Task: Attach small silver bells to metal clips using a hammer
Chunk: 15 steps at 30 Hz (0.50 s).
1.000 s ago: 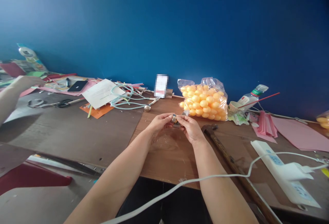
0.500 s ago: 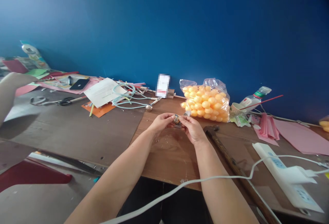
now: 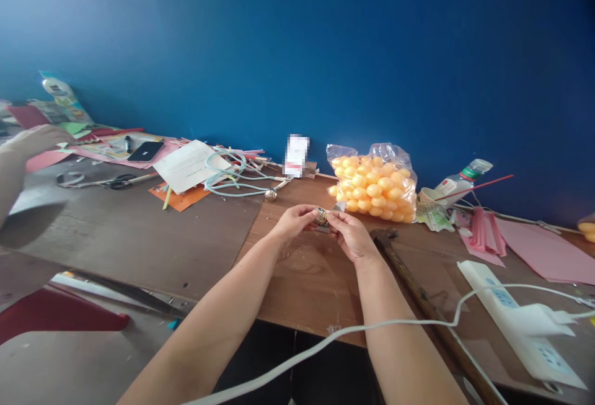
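Over the brown table [image 3: 307, 287], my left hand [image 3: 294, 222] and my right hand [image 3: 352, 235] meet, fingertips pinched together on a small round shiny object [image 3: 321, 217] between them. What the object is stays too small to make out. Just behind the hands lies a clear plastic bag of orange balls [image 3: 374, 183]. A wooden-handled hammer [image 3: 409, 281] rests right of my right wrist.
A white power strip [image 3: 515, 324] with a plug and white cable [image 3: 353, 330] lies at right. Pink paper [image 3: 543, 245], a bottle [image 3: 458, 183] and a paper cup [image 3: 425, 199] sit by the wall. Cords, papers, scissors [image 3: 114, 182] and a phone [image 3: 145, 151] clutter the left, where another person's hand [image 3: 32, 141] reaches.
My hands stay pinched on the small object, barely shifting. The other person's hand at left has moved about near the papers.
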{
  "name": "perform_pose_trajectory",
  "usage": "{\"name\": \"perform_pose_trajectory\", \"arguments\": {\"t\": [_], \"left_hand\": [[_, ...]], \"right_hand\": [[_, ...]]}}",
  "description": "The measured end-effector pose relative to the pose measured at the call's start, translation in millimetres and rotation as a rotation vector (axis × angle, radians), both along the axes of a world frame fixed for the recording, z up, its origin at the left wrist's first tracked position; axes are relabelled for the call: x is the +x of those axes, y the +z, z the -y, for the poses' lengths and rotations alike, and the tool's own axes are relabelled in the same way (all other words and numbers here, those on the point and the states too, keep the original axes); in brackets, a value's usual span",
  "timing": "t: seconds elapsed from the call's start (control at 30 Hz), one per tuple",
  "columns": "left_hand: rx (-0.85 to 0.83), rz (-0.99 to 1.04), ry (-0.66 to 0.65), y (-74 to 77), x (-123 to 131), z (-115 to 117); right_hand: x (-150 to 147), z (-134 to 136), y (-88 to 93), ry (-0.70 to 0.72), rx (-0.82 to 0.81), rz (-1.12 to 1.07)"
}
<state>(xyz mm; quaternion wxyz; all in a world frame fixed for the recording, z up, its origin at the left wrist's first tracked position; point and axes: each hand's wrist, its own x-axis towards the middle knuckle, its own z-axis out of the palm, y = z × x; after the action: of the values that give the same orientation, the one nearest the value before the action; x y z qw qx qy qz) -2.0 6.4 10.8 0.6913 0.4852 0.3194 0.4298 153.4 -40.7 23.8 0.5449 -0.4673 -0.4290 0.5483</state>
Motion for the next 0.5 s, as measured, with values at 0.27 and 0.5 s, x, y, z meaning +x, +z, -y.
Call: {"name": "perform_pose_trajectory", "arguments": {"t": [0.27, 0.5], "left_hand": [[0.011, 0.014, 0.019, -3.3, 0.0, -2.8], [0.015, 0.016, 0.013, -3.9, 0.1, -3.2]], "right_hand": [[3.8, 3.2, 5.8, 0.011, 0.011, -0.017], [0.8, 4.6, 9.0, 0.007, 0.034, -0.048]]}}
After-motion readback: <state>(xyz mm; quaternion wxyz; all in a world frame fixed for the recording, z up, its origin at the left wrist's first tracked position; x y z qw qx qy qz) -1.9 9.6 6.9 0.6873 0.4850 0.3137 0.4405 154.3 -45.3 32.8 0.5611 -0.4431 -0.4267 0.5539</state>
